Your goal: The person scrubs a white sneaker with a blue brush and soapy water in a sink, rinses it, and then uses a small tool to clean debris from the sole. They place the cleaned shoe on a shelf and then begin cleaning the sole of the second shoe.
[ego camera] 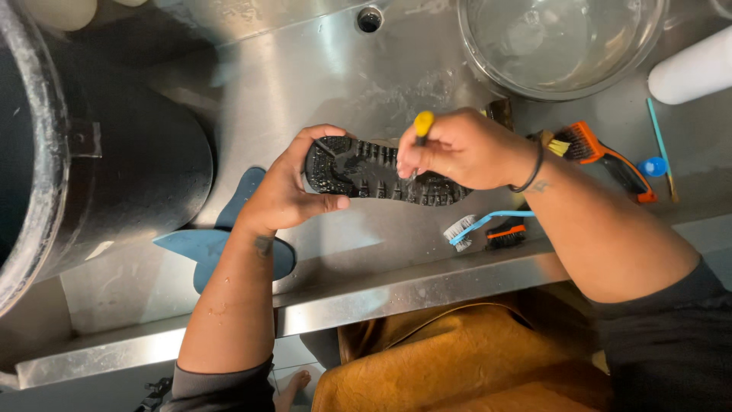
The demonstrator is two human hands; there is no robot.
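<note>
Head view, far left of the steel desk [320, 84]: a big dark pot [114, 168] on its side, blue insoles [221, 244] beside it. The left hand [286, 194], fingers wrapped round one end, holds the shoe [374, 172] sole-up over the desk's middle, seemingly to expose the tread. The right hand [457, 149] pinches a yellow-handled pick [422, 126], tip in the grooves. Near the front edge lies a blue toothbrush [476, 225]; further right an orange brush [598, 152]; at the back edge a glass bowl [560, 42].
</note>
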